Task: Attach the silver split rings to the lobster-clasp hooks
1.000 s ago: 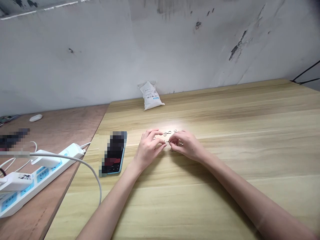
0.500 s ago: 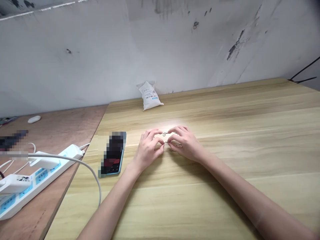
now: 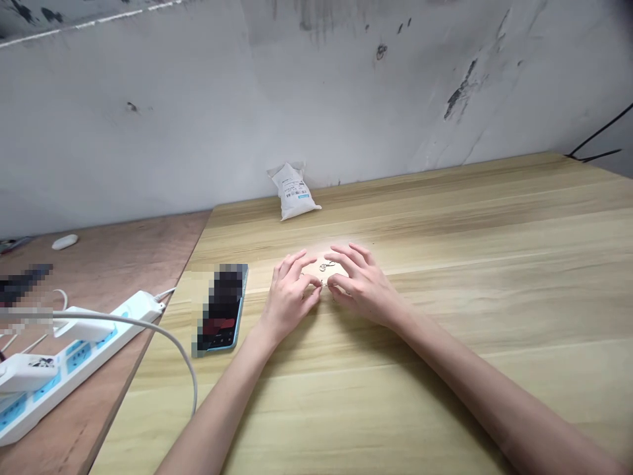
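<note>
My left hand (image 3: 291, 290) and my right hand (image 3: 363, 287) meet over the wooden table, fingertips close together. Each pinches with thumb and forefinger at a small, thin metal piece (image 3: 324, 284) that bridges the short gap between them; its exact kind is too small to make out. The other fingers of both hands are lifted and spread. Just beyond the pinch lies another small metal piece with loop-like rings (image 3: 324, 267), partly hidden by my right fingers.
A phone (image 3: 222, 310) lies left of my left arm. At the back, a white plastic packet (image 3: 295, 192) rests near the wall. A white power strip (image 3: 89, 349) with plugs stands on the brown surface at left, its grey cable (image 3: 171, 330) curving toward my left forearm.
My right fingers have lifted and spread, showing more of the ringed metal piece behind. Both hands stay at the thin piece. The view has shifted slightly.
</note>
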A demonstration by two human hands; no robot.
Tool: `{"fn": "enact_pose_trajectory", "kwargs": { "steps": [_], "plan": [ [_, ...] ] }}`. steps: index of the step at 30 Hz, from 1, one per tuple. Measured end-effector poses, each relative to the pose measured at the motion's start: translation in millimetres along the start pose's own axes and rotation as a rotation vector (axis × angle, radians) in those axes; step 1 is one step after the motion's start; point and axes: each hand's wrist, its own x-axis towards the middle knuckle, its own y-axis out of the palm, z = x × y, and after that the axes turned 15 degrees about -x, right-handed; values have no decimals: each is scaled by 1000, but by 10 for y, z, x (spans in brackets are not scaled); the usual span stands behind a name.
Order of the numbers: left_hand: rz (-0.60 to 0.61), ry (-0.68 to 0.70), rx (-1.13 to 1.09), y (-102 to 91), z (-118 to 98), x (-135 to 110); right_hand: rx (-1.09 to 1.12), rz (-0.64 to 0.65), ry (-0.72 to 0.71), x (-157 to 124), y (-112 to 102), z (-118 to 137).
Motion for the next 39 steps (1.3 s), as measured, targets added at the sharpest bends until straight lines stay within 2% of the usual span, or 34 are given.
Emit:
{"fn": "enact_pose_trajectory", "kwargs": {
  "steps": [13,25,39],
  "plan": [
    [19,2,32,-7,13,-12,-92,-35,-3,11,-10,81],
    [-8,-118,-6,-4,-53,-11,-211,-22,34,42,-24,220],
    [-29,-264,-123,46,-146,-8,-186,-31,122,62,-9,242]
  ]
}}
